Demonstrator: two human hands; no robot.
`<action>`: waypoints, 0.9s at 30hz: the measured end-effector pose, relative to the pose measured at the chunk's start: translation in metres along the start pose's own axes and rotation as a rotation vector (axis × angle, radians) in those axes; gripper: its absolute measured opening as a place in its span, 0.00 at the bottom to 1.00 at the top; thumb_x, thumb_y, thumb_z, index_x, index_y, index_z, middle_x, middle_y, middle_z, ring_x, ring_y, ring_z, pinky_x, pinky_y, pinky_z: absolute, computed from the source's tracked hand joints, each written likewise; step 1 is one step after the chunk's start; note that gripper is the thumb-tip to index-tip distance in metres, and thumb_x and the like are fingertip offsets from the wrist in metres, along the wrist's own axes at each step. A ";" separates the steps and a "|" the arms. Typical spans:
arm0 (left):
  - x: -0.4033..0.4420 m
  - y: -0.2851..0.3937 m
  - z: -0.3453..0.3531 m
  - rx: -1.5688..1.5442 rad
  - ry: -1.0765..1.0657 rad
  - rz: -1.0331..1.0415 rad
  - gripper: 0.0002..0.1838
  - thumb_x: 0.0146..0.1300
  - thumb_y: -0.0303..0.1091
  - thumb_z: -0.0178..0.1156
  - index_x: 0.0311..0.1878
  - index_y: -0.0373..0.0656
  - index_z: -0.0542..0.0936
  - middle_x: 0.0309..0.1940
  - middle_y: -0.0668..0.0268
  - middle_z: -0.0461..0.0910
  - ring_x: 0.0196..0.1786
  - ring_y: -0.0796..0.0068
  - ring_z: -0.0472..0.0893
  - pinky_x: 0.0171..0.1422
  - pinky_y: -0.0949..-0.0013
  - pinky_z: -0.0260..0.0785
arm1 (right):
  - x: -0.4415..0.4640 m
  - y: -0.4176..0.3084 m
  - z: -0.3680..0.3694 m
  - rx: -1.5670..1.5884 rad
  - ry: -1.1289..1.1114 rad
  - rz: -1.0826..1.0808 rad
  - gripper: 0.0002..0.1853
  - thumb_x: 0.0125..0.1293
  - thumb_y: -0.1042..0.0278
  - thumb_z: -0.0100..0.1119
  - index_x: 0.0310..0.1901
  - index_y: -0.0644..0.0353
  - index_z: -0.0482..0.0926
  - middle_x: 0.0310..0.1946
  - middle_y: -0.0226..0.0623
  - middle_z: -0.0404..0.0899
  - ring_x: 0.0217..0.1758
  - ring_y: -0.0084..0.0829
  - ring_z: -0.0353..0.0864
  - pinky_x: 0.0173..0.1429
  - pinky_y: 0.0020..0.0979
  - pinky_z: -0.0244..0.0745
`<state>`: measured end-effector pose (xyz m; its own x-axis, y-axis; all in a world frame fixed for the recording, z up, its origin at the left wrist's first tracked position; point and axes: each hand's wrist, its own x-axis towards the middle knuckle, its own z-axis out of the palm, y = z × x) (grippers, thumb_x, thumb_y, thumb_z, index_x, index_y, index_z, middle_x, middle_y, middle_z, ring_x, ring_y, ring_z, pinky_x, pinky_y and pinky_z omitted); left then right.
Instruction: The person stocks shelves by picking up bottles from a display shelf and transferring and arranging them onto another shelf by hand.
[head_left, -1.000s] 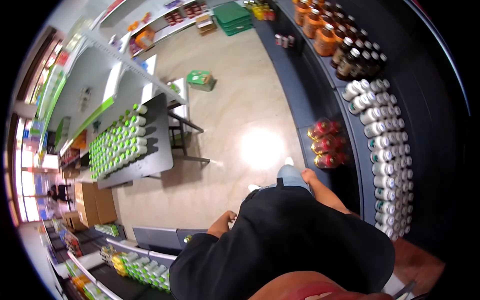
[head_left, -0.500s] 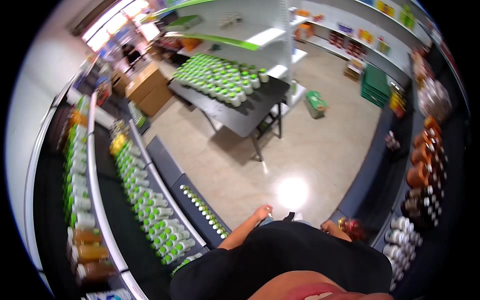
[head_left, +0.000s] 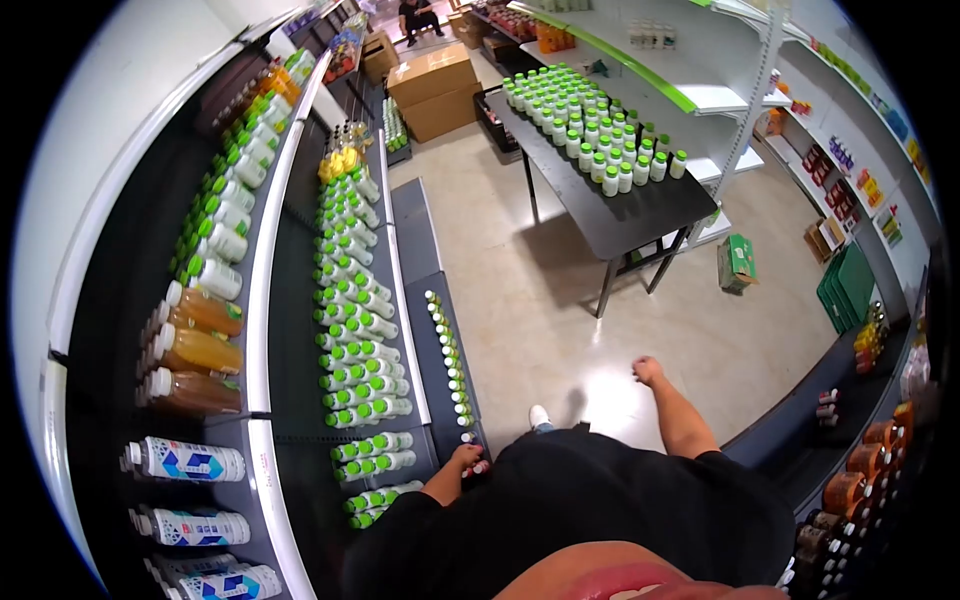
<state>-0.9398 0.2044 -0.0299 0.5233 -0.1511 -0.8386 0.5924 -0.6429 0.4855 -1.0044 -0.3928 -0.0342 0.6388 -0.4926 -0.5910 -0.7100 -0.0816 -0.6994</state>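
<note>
My left hand [head_left: 466,456] hangs at my side by the low shelf, near small red-labelled bottles [head_left: 482,467]. Its fingers are too small and hidden to show whether it holds one. My right hand [head_left: 647,370] is out in front over the floor, fingers curled in, with nothing visible in it. Close to the left hand, a row of small green-capped bottles [head_left: 450,365] runs along the bottom shelf. Above them, white bottles with green caps [head_left: 365,380] fill the middle shelf.
A black table [head_left: 640,215] carries many white green-capped bottles [head_left: 600,140]. A green box [head_left: 737,262] sits on the floor, green crates [head_left: 846,288] at the right. Cardboard boxes [head_left: 432,95] and a seated person [head_left: 418,18] are at the back. Orange-labelled jars [head_left: 848,490] line the right shelf.
My view has turned left, so the table appears farther right and more of the left shelves shows. My right hand has swung forward; my left has dropped back beside the low shelf.
</note>
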 end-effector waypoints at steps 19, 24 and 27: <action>0.103 0.048 -0.050 -0.134 -0.040 0.075 0.12 0.68 0.38 0.58 0.46 0.39 0.81 0.32 0.60 0.82 0.31 0.68 0.80 0.32 0.65 0.73 | -0.046 0.011 0.048 -0.288 -0.248 0.371 0.17 0.67 0.61 0.55 0.52 0.62 0.80 0.43 0.46 0.86 0.38 0.41 0.88 0.30 0.42 0.79; 0.144 0.112 -0.053 -0.171 0.038 0.127 0.12 0.69 0.40 0.56 0.45 0.42 0.82 0.31 0.63 0.84 0.24 0.71 0.81 0.26 0.66 0.69 | -0.009 0.049 0.043 -0.290 -0.231 0.666 0.22 0.66 0.55 0.60 0.58 0.55 0.81 0.49 0.43 0.86 0.50 0.44 0.86 0.52 0.47 0.81; 0.158 0.139 -0.052 -0.066 -0.103 0.241 0.17 0.67 0.44 0.59 0.43 0.39 0.84 0.37 0.59 0.86 0.35 0.67 0.84 0.36 0.63 0.74 | 0.015 -0.028 0.071 -0.356 -0.286 0.538 0.21 0.64 0.56 0.62 0.55 0.59 0.83 0.46 0.43 0.86 0.46 0.41 0.87 0.50 0.44 0.82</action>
<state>-0.7429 0.1297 -0.0819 0.5909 -0.3716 -0.7161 0.4991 -0.5290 0.6864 -0.9541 -0.3369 -0.0522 0.1898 -0.3014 -0.9344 -0.9718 -0.1933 -0.1350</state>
